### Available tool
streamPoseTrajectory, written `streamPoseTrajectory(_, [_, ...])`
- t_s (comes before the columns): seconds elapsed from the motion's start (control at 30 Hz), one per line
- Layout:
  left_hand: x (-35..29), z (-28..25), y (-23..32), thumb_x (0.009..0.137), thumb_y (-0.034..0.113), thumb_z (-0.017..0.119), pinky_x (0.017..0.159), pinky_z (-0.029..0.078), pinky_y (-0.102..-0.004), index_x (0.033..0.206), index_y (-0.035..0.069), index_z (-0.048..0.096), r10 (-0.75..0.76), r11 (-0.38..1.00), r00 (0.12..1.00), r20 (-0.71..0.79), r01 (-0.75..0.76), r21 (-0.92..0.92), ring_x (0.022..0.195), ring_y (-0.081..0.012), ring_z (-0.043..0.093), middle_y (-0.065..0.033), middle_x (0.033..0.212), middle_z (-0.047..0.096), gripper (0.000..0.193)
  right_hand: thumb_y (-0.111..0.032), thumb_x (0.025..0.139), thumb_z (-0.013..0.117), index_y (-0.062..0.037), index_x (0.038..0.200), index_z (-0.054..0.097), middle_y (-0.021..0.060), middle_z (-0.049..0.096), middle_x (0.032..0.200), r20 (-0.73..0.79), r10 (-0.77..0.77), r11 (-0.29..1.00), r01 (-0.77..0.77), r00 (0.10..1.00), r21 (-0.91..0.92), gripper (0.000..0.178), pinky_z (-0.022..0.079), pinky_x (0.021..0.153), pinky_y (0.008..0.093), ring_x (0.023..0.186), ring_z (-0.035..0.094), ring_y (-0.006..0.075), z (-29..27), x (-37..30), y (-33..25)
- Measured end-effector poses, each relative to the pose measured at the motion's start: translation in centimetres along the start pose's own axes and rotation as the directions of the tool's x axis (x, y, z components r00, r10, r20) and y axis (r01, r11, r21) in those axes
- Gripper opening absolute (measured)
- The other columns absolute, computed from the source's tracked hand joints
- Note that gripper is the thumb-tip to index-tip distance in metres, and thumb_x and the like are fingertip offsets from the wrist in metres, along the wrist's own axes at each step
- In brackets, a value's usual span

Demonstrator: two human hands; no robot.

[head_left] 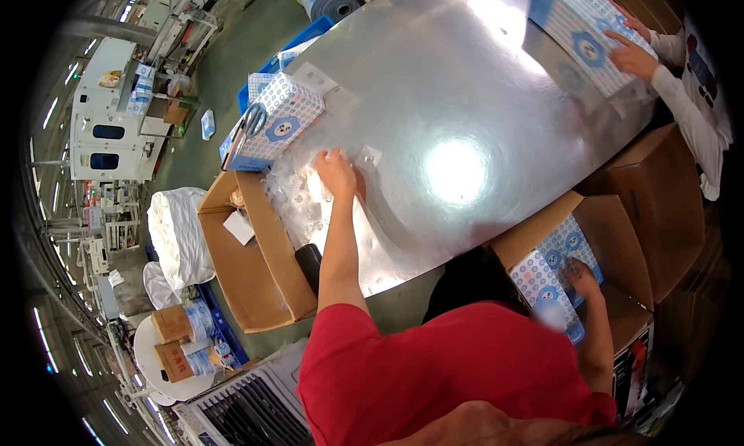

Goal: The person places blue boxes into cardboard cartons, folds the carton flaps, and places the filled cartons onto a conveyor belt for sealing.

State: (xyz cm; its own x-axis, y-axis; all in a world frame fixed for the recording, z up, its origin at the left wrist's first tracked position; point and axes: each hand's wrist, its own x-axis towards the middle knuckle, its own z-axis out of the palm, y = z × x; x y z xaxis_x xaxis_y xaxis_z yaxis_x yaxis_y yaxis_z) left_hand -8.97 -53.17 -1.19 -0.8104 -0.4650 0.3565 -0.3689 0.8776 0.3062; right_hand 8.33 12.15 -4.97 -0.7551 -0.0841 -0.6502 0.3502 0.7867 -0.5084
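Observation:
My left hand point(336, 175) is stretched over the metal table beside a pile of small clear plastic pieces point(298, 199). Its fingers are parted, and I see nothing held in them. Down at the right, my right hand point(581, 278) reaches into an open cardboard box point(620, 237). Its fingers lie apart on a blue-and-white patterned package point(570, 243), touching its surface. A second package of the same pattern point(540, 279) sits beside it in the box. A small clear piece with a white square point(370, 158) lies just right of my left hand.
Scissors point(252, 123) rest against a patterned carton point(287, 117) at the table's left edge. An open cardboard box point(252, 252) stands below it, next to a dark object point(308, 265). Across the table, a co-worker's hands point(632, 55) touch a large patterned pack point(581, 39).

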Motion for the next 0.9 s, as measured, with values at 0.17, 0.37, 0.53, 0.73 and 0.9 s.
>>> streamPoseTrajectory(0.17, [0.0,-3.0,-0.6,0.079,-0.008,0.058,0.066,0.05,-0.0234,0.109,-0.002,0.06,-0.275,0.362,0.885,0.375,0.457,-0.813,0.073,-0.0142,0.061,-0.0086,0.088,0.065,0.03,-0.017,0.084,0.056,-0.0001,0.127,0.046,0.0221,0.049,0.126,-0.032,0.003,0.999,-0.002,0.999,0.038,0.047,0.041,0.094,0.0383,0.116,0.048,0.0341,-0.9,-0.3,-1.3])
streamPoseTrajectory(0.37, [-3.0,-3.1,3.4,0.07,-0.016,0.057,0.073,0.052,-0.0271,0.131,0.002,0.04,-0.097,0.088,0.68,0.727,0.733,-0.674,0.086,-0.0201,0.06,-0.0156,0.103,0.059,0.066,-0.015,0.084,0.057,0.0008,0.127,0.046,0.0215,0.05,0.125,-0.04,-0.124,0.988,0.127,0.991,0.085,0.047,0.043,0.091,0.0366,0.112,0.051,0.0332,-0.8,1.2,-3.2])
streamPoseTrajectory(0.53, [-5.6,-2.1,3.3,0.068,-0.006,0.067,0.062,0.049,-0.0249,0.124,0.001,0.046,-0.257,0.579,0.752,0.607,0.623,-0.526,0.073,-0.0137,0.058,-0.01,0.087,0.061,0.061,-0.015,0.082,0.059,-0.0016,0.126,0.047,0.02,0.053,0.122,-0.056,-0.149,0.989,0.15,0.987,0.011,0.047,0.045,0.088,0.0356,0.105,0.057,0.0295,-1.2,1.2,-4.8])
streamPoseTrajectory(0.73, [-8.2,-3.4,1.8,0.076,0.006,0.067,0.053,0.045,-0.0221,0.088,-0.002,0.067,-0.129,0.765,0.85,0.511,0.413,-0.494,0.058,-0.0083,0.055,-0.0029,0.068,0.063,0.015,-0.017,0.083,0.058,0.0013,0.125,0.047,0.0213,0.054,0.12,-0.045,-0.119,0.993,0.118,0.992,-0.015,0.048,0.045,0.087,0.0352,0.106,0.056,0.0307,-0.9,0.3,-1.9])
streamPoseTrajectory(0.9, [-8.4,-5.1,4.9,0.074,0.002,0.061,0.069,0.046,-0.0343,0.097,0.004,0.066,0.331,0.907,0.941,-0.075,-0.339,-0.25,0.082,-0.028,0.054,-0.01,0.085,0.057,0.024,-0.016,0.083,0.058,0.0011,0.125,0.047,0.022,0.054,0.12,-0.01,-0.097,0.995,0.097,0.995,-0.009,0.047,0.044,0.089,0.0355,0.108,0.055,0.0318,-1.2,-0.3,-2.8])
